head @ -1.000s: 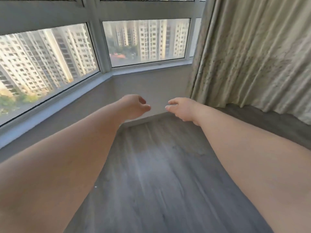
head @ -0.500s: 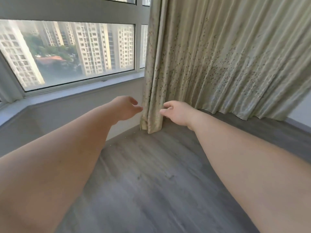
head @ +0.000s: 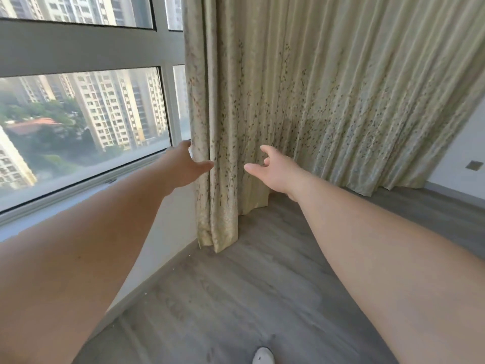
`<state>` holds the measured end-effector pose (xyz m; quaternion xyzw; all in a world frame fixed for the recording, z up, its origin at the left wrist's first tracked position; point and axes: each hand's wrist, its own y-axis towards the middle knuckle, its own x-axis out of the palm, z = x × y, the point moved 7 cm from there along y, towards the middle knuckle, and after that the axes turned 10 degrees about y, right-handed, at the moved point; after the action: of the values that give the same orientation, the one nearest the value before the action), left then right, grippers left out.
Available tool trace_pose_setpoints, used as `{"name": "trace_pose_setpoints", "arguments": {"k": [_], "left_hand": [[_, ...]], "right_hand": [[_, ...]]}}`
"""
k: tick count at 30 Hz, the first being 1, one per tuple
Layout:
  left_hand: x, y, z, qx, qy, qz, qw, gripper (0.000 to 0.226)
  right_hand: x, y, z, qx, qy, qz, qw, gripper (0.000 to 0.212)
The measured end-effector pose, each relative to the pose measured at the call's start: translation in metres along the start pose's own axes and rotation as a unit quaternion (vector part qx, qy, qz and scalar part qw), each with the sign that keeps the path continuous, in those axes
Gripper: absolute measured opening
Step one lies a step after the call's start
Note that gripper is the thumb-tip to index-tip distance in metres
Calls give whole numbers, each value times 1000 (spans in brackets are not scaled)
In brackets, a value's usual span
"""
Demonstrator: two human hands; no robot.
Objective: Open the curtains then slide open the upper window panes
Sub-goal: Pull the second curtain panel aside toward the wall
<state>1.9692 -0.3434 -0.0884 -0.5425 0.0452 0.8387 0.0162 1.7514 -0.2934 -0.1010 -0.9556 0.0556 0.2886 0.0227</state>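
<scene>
A pale green curtain (head: 328, 95) with a small leaf print hangs from above down to the floor and covers the right half of the view. Its left edge falls beside the grey window frame (head: 86, 48). My left hand (head: 187, 164) reaches the curtain's left edge with fingers spread, the fingertips behind the fabric and the thumb in front. My right hand (head: 273, 166) hovers open just in front of the curtain folds, holding nothing. Part of an upper pane (head: 78, 9) shows at the top left, above a lower pane (head: 86, 116).
Grey wood-look floor (head: 236, 298) runs below. A white wall strip and sill (head: 65, 203) sit under the window. A white wall with a small grey plate (head: 473, 165) stands at the far right. A white shoe tip (head: 263, 355) shows at the bottom edge.
The view has swung right and come closer to the curtain. Both hands have risen and opened, the left one now reaching the curtain's edge.
</scene>
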Motion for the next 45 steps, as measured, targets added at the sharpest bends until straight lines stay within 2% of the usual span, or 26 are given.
{"name": "trace_pose_setpoints", "arguments": {"k": [6, 10, 13, 18, 24, 29, 33, 36, 40, 45], "left_hand": [[-12, 125, 27, -31, 19, 55, 998, 102], [-21, 198, 34, -72, -26, 104, 992, 110], [-13, 240, 33, -99, -20, 99, 990, 115], [-16, 327, 36, -111, -41, 133, 984, 120], [7, 450, 29, -100, -124, 135, 978, 135], [11, 554, 47, -24, -184, 125, 975, 138], [14, 614, 83, 89, -277, 90, 952, 138], [26, 655, 109, 138, -321, 33, 936, 141], [39, 692, 141, 167, -356, -16, 919, 145], [51, 741, 184, 172, -355, 0, 919, 142]], "right_hand": [[-31, 130, -6, -32, 29, -8, 999, 94], [-62, 219, -20, -53, 58, 12, 997, 98], [-64, 270, -20, -51, 54, 1, 997, 101], [-59, 348, -11, -43, 47, -4, 998, 110], [-58, 441, -7, -26, 48, 46, 997, 120], [-56, 524, -24, -4, 40, 100, 994, 126], [-56, 575, -35, -7, 61, 135, 989, 128], [-61, 614, -30, 7, 61, 166, 984, 127], [-81, 655, -15, 7, 50, 193, 980, 129], [-116, 707, 8, 8, 58, 206, 977, 130]]}}
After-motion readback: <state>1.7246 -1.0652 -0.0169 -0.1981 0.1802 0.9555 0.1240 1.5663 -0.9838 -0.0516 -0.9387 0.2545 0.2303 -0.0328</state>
